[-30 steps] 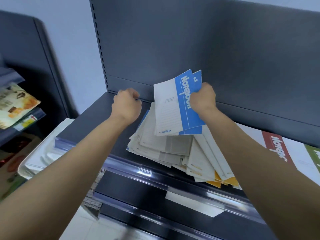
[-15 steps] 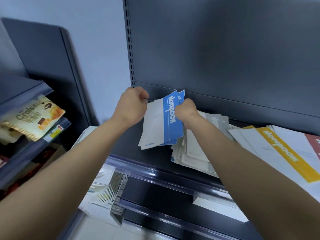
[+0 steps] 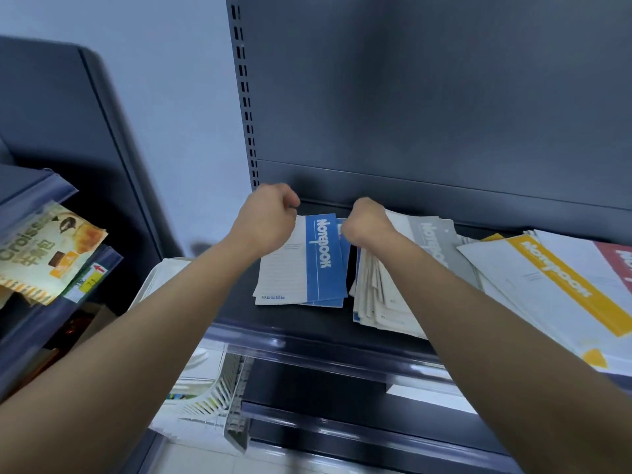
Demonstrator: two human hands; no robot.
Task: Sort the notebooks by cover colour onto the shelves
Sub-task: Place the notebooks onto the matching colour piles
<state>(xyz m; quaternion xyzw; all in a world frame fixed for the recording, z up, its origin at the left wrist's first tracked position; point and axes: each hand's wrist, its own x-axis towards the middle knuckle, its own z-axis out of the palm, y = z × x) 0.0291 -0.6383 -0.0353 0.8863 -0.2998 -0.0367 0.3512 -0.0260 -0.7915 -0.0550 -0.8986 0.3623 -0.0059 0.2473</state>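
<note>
blue notebooks (image 3: pixel 323 261): flat on shelf (image 3: pixel 307 323), just left of mixed pile (image 3: pixel 379 295)
left hand (image 3: pixel 270 222): fingers curled at their far left corner, grip hidden
right hand (image 3: pixel 367 222): curled at far right corner, can't tell hold

Dark grey shelf (image 3: pixel 290 321); blue-banded white notebook (image 3: pixel 323 261); yellow-banded white notebook (image 3: pixel 564 285)
</note>
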